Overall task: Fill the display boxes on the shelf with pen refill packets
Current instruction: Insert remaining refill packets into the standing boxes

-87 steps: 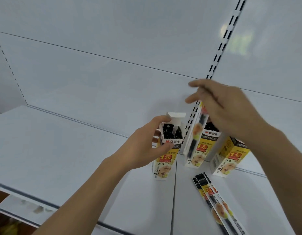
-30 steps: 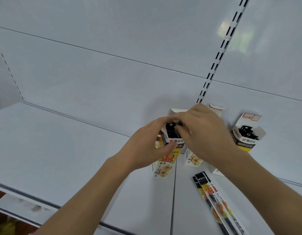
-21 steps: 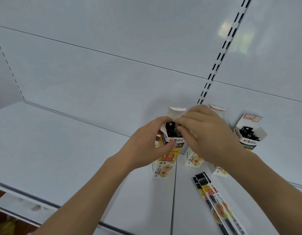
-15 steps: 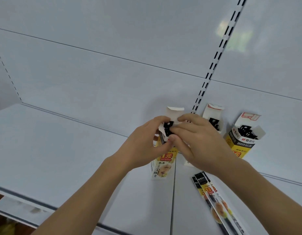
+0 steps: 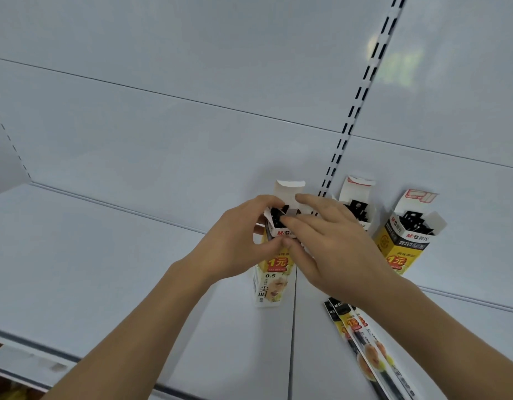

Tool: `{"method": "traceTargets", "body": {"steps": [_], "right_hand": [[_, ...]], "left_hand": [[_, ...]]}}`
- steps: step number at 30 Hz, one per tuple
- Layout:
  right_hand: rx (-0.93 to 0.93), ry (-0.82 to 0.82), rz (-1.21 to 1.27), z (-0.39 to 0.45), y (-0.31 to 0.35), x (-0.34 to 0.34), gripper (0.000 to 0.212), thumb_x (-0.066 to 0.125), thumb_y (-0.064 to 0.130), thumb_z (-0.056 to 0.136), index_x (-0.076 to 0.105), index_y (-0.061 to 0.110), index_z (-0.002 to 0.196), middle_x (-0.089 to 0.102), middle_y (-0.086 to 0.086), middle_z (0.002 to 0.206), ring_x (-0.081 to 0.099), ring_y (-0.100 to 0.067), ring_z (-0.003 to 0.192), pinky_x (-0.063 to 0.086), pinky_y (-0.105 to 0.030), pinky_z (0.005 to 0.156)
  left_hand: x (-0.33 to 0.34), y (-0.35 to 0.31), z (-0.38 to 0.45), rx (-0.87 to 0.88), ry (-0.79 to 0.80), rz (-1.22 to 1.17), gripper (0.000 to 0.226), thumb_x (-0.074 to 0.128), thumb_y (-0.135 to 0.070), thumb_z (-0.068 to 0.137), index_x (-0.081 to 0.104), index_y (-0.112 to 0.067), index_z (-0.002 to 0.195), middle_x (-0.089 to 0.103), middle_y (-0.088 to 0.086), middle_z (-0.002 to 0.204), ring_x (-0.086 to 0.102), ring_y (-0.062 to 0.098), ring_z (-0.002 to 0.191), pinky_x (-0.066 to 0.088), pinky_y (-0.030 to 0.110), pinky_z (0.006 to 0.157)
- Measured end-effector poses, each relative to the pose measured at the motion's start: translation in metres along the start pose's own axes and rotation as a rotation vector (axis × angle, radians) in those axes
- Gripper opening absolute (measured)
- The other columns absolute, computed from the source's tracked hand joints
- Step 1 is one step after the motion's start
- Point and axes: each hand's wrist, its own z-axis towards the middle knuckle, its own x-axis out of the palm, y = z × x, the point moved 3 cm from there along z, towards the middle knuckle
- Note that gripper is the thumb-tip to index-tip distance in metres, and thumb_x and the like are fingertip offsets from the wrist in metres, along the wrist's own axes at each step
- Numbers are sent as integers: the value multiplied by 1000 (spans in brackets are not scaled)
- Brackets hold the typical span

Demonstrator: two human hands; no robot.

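Three yellow-and-white display boxes stand against the back of the white shelf [image 5: 76,269]. My left hand [image 5: 235,246] grips the top of the left box [image 5: 271,281], whose lid flap is up and whose black packet tops show. My right hand [image 5: 333,249] rests on that box's right side with fingers spread over its open top; I cannot see a packet in it. The middle box [image 5: 357,203] is mostly hidden behind my right hand. The right box [image 5: 405,241] stands open with black packet tops inside. Loose refill packets [image 5: 362,339] lie flat at the lower right.
A slotted upright [image 5: 362,82] runs up the white back panel behind the boxes. A seam in the shelf runs forward from the left box. The shelf's front edge [image 5: 47,350] passes at the lower left.
2.9 s ago my right hand held a packet up above the boxes. It has since come down to the left box's open top, and the packet is out of sight. My left hand stayed on the box.
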Motion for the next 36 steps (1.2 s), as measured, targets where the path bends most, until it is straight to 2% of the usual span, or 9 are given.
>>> {"method": "traceTargets", "body": {"steps": [4, 9, 13, 16, 20, 27, 30, 34, 36], "right_hand": [[35, 4, -41, 2, -5, -4, 45, 48, 42, 107, 68, 12, 134, 72, -3, 131, 49, -30, 144, 37, -52, 119], [48, 98, -19, 5, 0, 9, 47, 44, 44, 107, 68, 14, 134, 72, -2, 131, 48, -30, 144, 36, -52, 118], [98, 39, 40, 17, -5, 1, 46, 46, 42, 106, 65, 12, 135, 67, -2, 134, 49, -28, 142, 40, -51, 115], [139, 50, 73, 30, -12, 3, 38, 45, 32, 104, 70, 13, 125, 70, -2, 123, 56, -29, 129, 46, -50, 108], [166, 215, 89, 53, -20, 1, 35, 45, 38, 103, 75, 25, 116, 70, 5, 102, 56, -23, 107, 49, -45, 96], [118, 388, 143, 75, -27, -12, 24, 54, 32, 104, 77, 36, 112, 68, 8, 94, 53, -17, 102, 47, -37, 79], [66, 427, 119, 76, -24, -11, 28, 51, 30, 107, 75, 39, 117, 68, 7, 98, 52, -19, 103, 50, -43, 83], [28, 477, 96, 75, -20, -8, 36, 45, 29, 109, 68, 47, 131, 66, 9, 108, 47, -20, 106, 48, -45, 92], [41, 501, 110, 74, -20, -8, 37, 44, 29, 110, 66, 47, 134, 60, 9, 109, 46, -20, 109, 46, -44, 95]], "left_hand": [[-4, 0, 7, 47, -7, 28, 51, 74, -41, 89, 58, -32, 136, 65, -21, 120, 68, 6, 107, 57, 27, 96], [-7, 13, 11, 36, 7, 95, 45, 77, -40, 90, 62, -28, 131, 66, -19, 122, 68, 1, 105, 58, 31, 95], [-11, 12, 9, -17, 5, -13, 65, 79, -43, 89, 47, -39, 145, 70, -16, 115, 72, 7, 103, 59, 33, 97], [-7, 13, 6, -41, -17, -72, 76, 84, -35, 89, 38, -42, 149, 70, -13, 114, 73, 9, 104, 59, 35, 100], [-6, 13, 3, -58, -16, -65, 75, 84, -37, 88, 38, -47, 147, 68, -9, 116, 72, 6, 107, 58, 33, 101], [-7, 11, -1, -60, 13, -94, 71, 82, -36, 91, 39, -46, 146, 74, -11, 116, 71, 4, 112, 57, 34, 103], [-6, 11, -1, -60, 18, -98, 69, 81, -36, 92, 39, -45, 146, 75, -12, 116, 70, 1, 112, 56, 27, 102], [-7, 11, -1, -79, 8, -91, 69, 81, -35, 92, 39, -45, 147, 73, -18, 117, 68, -6, 110, 51, 10, 94], [-7, 11, 0, -85, 8, -86, 70, 80, -36, 92, 39, -46, 147, 72, -17, 120, 68, -5, 112, 52, 13, 96]]}}
